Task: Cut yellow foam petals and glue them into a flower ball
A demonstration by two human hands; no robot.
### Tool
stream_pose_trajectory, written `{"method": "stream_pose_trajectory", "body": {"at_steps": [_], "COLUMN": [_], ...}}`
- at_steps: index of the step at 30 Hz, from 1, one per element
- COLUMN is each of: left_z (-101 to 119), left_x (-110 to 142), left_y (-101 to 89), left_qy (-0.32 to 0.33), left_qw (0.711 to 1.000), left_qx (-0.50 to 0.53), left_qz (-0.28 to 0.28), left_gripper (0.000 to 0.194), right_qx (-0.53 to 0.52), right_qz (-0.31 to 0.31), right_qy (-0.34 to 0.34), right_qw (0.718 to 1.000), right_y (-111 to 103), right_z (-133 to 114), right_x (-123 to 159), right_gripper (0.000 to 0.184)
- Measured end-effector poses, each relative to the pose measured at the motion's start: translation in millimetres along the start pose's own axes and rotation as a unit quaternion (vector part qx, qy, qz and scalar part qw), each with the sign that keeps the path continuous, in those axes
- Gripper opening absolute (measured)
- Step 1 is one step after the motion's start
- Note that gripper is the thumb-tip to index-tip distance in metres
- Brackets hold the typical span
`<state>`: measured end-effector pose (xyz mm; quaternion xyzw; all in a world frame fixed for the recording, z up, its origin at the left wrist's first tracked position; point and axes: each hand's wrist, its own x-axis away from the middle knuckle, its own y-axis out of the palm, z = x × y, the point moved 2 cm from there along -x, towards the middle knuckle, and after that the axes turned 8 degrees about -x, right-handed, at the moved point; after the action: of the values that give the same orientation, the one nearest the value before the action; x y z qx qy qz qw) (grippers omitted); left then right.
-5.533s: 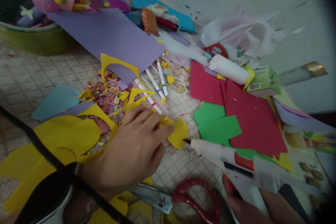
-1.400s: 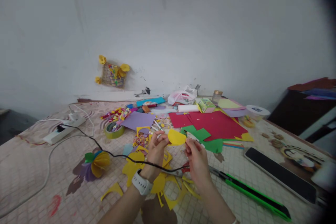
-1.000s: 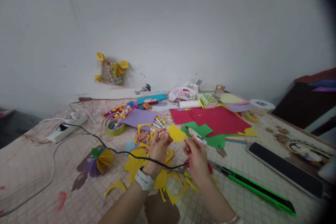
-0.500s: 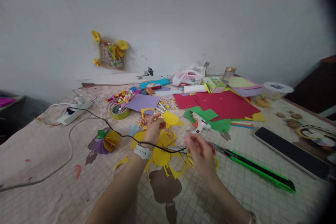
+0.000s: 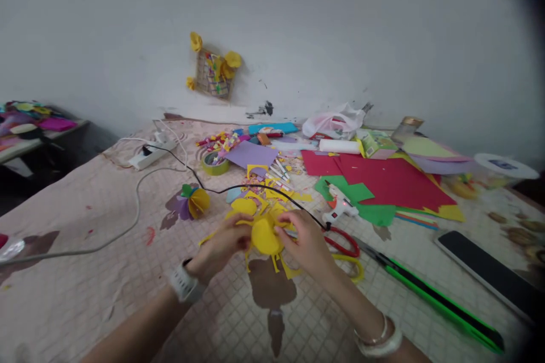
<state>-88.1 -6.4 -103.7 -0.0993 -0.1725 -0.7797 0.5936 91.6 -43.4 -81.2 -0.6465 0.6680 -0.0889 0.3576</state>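
Between my two hands is a rounded yellow paper piece [image 5: 266, 236], slightly curved. My left hand [image 5: 223, 243], a white watch on its wrist, is closed at the paper's left edge. The thumb and forefinger of my right hand [image 5: 305, 243] pinch its right edge. Under and behind lie yellow paper scraps [image 5: 243, 207], partly hidden by my hands. Beside my right hand are scissors with red handles [image 5: 346, 243] and a yellow-handled pair [image 5: 355, 269]. A white glue gun [image 5: 340, 207] with a small red light lies just beyond, its black cord [image 5: 238, 186] running behind both hands.
A green utility knife [image 5: 443, 300] and a dark phone-like slab [image 5: 481, 269] lie at right. Red paper sheets [image 5: 383, 178] spread behind the glue gun. At left are a paper ball [image 5: 193, 203], green tape [image 5: 215, 165] and a power strip [image 5: 152, 156].
My hands have come together on the yellow paper, which has moved down toward me. My right hand, apart before, now touches it. The black cord no longer crosses my left wrist. The view has shifted left.
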Motion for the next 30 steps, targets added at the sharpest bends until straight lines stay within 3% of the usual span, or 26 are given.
{"method": "stream_pose_trajectory", "body": {"at_steps": [2, 6, 11, 14, 18, 22, 30], "left_z": [-9, -21, -25, -27, -37, -51, -54], "left_x": [27, 65, 85, 87, 94, 106, 114], "left_y": [-19.4, -41.6, -30.8, -20.4, -19.3, -25.2, -27.1], "left_qy": [-0.004, 0.005, 0.037, 0.075, 0.154, 0.135, 0.127], "left_qw": [1.000, 0.997, 0.989, 0.984, 0.951, 0.880, 0.828], "left_qx": [0.006, 0.028, 0.067, 0.055, -0.137, -0.365, -0.480], "left_qz": [0.020, 0.072, 0.129, 0.153, 0.231, 0.273, 0.262], "left_gripper": [0.024, 0.029, 0.031, 0.026, 0.018, 0.009, 0.008], "right_qx": [0.016, 0.042, 0.067, 0.067, 0.040, 0.001, -0.046], "right_qz": [-0.046, -0.116, -0.156, -0.165, -0.161, -0.156, -0.148], "right_qy": [-0.010, -0.025, -0.018, -0.015, -0.015, -0.013, 0.003], "right_qw": [0.999, 0.992, 0.985, 0.984, 0.986, 0.988, 0.988], "right_y": [8, 25, 29, 23, 17, 18, 19], "right_z": [1, 7, 16, 19, 16, 10, 6], "right_x": [4, 13, 10, 9, 16, 26, 35], "right_gripper": [0.010, 0.022, 0.006, 0.009, 0.014, 0.013, 0.014]}}
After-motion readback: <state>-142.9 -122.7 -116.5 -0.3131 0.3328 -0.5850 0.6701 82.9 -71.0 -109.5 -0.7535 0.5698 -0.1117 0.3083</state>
